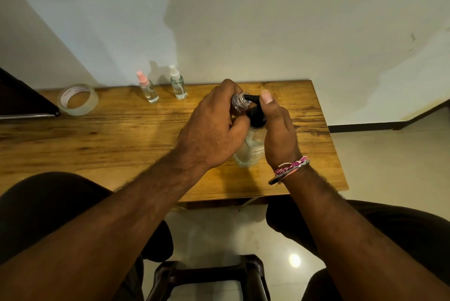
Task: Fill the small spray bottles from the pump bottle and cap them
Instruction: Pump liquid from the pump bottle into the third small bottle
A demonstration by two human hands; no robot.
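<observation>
A clear pump bottle (250,147) with a black pump head (254,115) stands on the wooden table (121,135). My right hand (277,130) grips its neck, thumb on top of the pump head. My left hand (211,127) holds a small uncapped clear spray bottle (239,102), its open mouth right at the black nozzle. Two capped small spray bottles stand at the table's back edge: one with a pink cap (146,87), one with a white cap (177,82).
A roll of clear tape (78,99) lies at the back left of the table. A dark object (22,98) sits at the far left edge. Below the table's near edge are a dark stool (207,278) and a tiled floor (389,154).
</observation>
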